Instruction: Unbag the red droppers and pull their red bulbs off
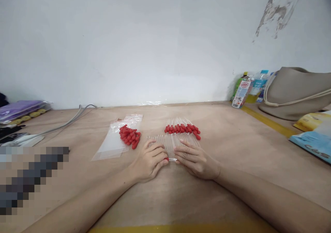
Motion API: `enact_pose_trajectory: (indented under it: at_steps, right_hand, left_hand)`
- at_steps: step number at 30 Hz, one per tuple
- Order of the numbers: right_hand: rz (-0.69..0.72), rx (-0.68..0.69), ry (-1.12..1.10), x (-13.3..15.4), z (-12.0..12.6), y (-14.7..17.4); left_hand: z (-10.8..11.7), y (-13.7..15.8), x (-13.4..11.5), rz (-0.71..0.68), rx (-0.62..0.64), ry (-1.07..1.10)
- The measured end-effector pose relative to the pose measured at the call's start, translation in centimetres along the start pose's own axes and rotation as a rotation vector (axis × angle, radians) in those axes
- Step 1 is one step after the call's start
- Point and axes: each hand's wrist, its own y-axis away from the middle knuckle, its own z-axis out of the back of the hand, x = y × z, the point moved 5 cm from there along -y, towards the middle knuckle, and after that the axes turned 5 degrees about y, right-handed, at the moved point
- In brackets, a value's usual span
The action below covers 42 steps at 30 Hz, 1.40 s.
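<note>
My left hand (153,160) is closed around a red rubber bulb (167,159), of which only the end shows between thumb and fingers. A clear thin tube (173,159) spans the small gap to my right hand (198,159), whose fingers are closed on its other end. Whether tube and bulb are joined cannot be made out. Just beyond my fingers lies a row of loose clear tubes (169,142), side by side. Behind it are several droppers (181,128) with red bulbs toward me. Loose red bulbs (129,136) are heaped beyond my left hand.
Clear zip bags (110,145) lie under and beside the bulb heap. A grey cable (69,122) and purple packets (19,109) are at left. Bottles (254,86), a grey bag (297,91) and a blue packet (312,144) stand or lie at right. A wall closes the back.
</note>
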Motion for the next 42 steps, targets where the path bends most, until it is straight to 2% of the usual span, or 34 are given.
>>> enact_pose_trajectory:
  at_steps: [8,17,19,22,25,28,32,34,37,42]
  right_hand:
    - [0.064,0.045,0.054,-0.1,0.3,0.3]
    - [0.124,0.028,0.060,-0.3,1.2,0.8]
    - [0.046,0.014,0.071,-1.2,1.5,1.2]
    - [-0.220,0.012,0.137,-3.1,1.2,1.9]
    - [-0.465,0.060,0.170,-4.1,0.1,2.2]
    - [-0.602,0.121,0.100,-4.0,-0.9,1.8]
    - [-0.739,0.138,-0.025,-4.3,-1.5,0.7]
    - [-0.767,0.134,-0.040,-4.6,-1.9,0.1]
    - [-0.714,0.179,0.055,-4.7,-2.8,-1.0]
    - [-0.609,0.342,0.223,-3.9,-4.0,-2.2]
  left_hand:
    - [0.1,0.1,0.0,-0.007,0.016,0.006]
    - [0.3,0.7,0.5,0.012,0.014,0.053]
    - [0.6,1.2,1.4,0.091,-0.021,0.068]
    - [1.1,1.8,2.7,0.220,-0.091,0.063]
    - [1.7,1.6,3.6,0.292,-0.163,0.066]
    - [3.0,1.1,4.9,0.379,-0.273,0.029]
    - [6.0,1.2,7.9,0.534,-0.371,-0.041]
    - [7.6,1.6,9.8,0.618,-0.375,-0.058]
    - [9.3,2.7,12.5,0.745,-0.376,-0.061]
    - [9.6,4.6,15.4,0.855,-0.370,-0.037]
